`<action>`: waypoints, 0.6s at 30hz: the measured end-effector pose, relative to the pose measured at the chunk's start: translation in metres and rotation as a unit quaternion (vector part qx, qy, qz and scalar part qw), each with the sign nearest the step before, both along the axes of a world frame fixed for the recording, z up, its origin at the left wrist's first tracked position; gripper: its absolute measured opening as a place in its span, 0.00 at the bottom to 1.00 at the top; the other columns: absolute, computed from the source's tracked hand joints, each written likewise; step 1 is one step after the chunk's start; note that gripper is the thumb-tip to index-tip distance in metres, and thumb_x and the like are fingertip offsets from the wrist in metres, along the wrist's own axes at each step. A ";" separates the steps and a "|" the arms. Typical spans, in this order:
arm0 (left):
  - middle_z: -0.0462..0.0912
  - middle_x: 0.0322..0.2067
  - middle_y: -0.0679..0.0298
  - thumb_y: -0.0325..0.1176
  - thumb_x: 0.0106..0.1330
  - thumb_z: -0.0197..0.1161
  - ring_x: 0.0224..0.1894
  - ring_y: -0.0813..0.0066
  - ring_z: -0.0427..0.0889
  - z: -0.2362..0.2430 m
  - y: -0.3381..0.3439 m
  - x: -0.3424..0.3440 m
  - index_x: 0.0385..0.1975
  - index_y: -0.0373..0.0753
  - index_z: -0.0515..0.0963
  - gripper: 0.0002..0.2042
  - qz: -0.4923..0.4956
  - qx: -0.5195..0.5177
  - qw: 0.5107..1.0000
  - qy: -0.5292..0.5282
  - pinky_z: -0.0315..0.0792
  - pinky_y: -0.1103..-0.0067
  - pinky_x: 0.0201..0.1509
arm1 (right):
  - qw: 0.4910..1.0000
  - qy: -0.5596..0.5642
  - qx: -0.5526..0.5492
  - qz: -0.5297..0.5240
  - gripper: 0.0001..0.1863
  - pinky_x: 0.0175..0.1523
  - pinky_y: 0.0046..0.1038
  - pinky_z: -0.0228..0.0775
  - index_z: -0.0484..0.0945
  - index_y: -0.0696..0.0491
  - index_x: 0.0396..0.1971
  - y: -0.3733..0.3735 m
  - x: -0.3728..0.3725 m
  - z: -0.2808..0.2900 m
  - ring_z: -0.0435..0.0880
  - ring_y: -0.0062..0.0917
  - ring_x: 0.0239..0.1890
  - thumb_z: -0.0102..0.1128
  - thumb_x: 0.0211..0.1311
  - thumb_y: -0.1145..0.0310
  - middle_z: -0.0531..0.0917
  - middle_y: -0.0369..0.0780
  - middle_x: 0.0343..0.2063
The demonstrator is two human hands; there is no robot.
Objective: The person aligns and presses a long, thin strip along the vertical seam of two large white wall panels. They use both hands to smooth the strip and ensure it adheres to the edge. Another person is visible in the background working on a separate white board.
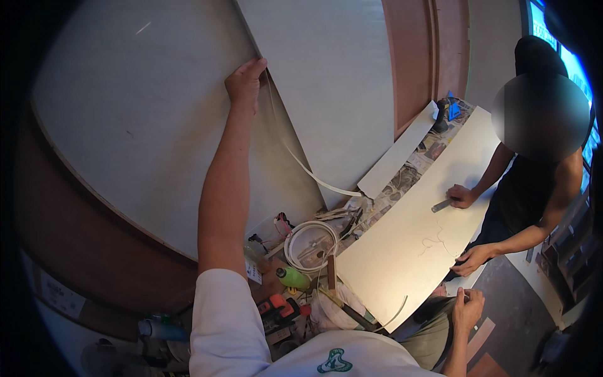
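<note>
My left hand (245,88) is raised at the far end of my stretched arm. Its fingers are closed on the edge of a tall pale panel (333,69). From just below that hand a thin white strip (300,164) hangs along the panel edge and curves toward the floor. Low on the right, my right hand (468,310) is held near my knee with its fingers curled together. Whatever it pinches, if anything, is too small to make out. Beyond it lies a long white board (421,232) with a loose thread on top.
Across the board, a co-worker in dark clothing holds a grey tool (445,204); their other hand rests by its edge. A coiled white strip (311,246), a green bottle (292,278) and red-black tools (276,308) clutter the floor. A narrow white board (399,151) lies farther off.
</note>
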State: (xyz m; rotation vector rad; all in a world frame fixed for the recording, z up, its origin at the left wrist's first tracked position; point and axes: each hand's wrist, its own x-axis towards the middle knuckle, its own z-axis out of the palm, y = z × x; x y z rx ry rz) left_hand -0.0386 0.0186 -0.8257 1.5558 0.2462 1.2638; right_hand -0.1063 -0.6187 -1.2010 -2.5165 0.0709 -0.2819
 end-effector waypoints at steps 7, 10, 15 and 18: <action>0.87 0.43 0.58 0.35 0.60 0.76 0.43 0.72 0.85 0.001 -0.010 -0.005 0.51 0.28 0.83 0.22 0.005 0.012 1.000 0.009 0.82 0.72 0.46 | 0.999 0.019 -0.037 0.000 0.14 0.52 0.40 0.73 0.84 0.58 0.34 0.003 0.005 0.007 0.80 0.42 0.46 0.67 0.63 0.61 0.84 0.45 0.40; 0.87 0.43 0.57 0.35 0.62 0.75 0.43 0.72 0.85 0.002 -0.014 -0.005 0.52 0.26 0.82 0.22 0.020 0.031 0.999 0.020 0.83 0.72 0.46 | 0.999 0.022 -0.035 0.002 0.14 0.52 0.41 0.72 0.84 0.58 0.34 0.005 0.007 0.008 0.80 0.42 0.46 0.68 0.62 0.61 0.83 0.44 0.39; 0.88 0.39 0.59 0.36 0.61 0.75 0.37 0.76 0.85 0.006 -0.006 -0.010 0.48 0.28 0.85 0.20 0.052 0.081 0.994 0.044 0.82 0.78 0.40 | 0.997 -0.009 -0.063 0.032 0.13 0.51 0.41 0.72 0.85 0.57 0.34 0.012 0.010 0.005 0.79 0.42 0.44 0.68 0.62 0.61 0.83 0.44 0.37; 0.89 0.38 0.59 0.37 0.61 0.74 0.37 0.76 0.86 0.013 -0.008 -0.015 0.48 0.29 0.86 0.20 0.040 0.110 0.990 0.085 0.83 0.77 0.40 | 0.996 -0.013 -0.080 0.044 0.12 0.51 0.41 0.71 0.84 0.57 0.34 0.013 0.016 0.003 0.79 0.42 0.45 0.68 0.62 0.62 0.83 0.44 0.38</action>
